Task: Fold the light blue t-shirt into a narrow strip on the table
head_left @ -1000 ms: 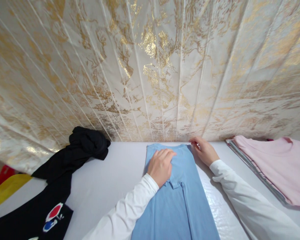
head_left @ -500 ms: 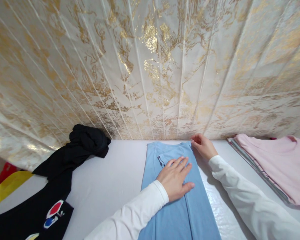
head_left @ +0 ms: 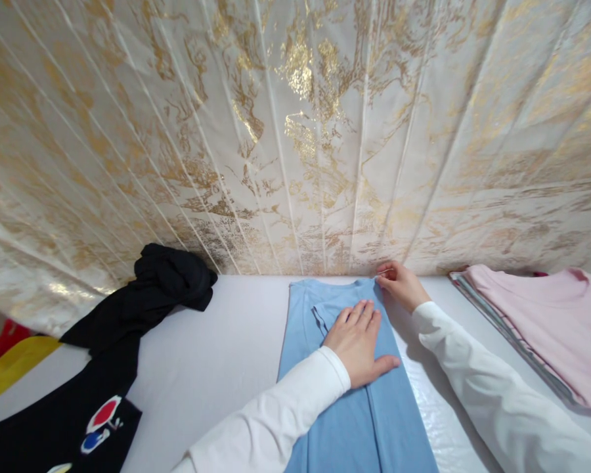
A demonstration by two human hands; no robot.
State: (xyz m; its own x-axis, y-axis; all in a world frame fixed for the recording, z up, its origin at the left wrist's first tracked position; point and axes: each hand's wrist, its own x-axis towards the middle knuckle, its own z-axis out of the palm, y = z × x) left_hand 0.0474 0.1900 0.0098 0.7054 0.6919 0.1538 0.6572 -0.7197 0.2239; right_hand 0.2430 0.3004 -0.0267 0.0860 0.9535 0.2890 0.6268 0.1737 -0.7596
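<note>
A light blue shirt (head_left: 345,420) lies in a long folded strip on the white surface, its neckline at the far end. My left hand (head_left: 358,345) rests flat on the upper part of the shirt, fingers stretched out and thumb spread to the right. A folded sleeve edge shows just beyond its wrist side. At the far right corner of the shirt, my right hand (head_left: 400,284) is closed in a pinch on the fabric. A thin pale line shows at those fingertips; I cannot tell what it is.
On the right lies a stack of folded clothes with a pink shirt (head_left: 546,322) on top. Left, a black garment (head_left: 113,322) with a colourful print is spread and bunched, beside yellow cloth (head_left: 17,368) and something red (head_left: 7,338). A gold-patterned curtain (head_left: 295,164) hangs behind.
My left hand has slid slightly to the right across the blue shirt. My right hand stays at the far right corner, nearly unmoved.
</note>
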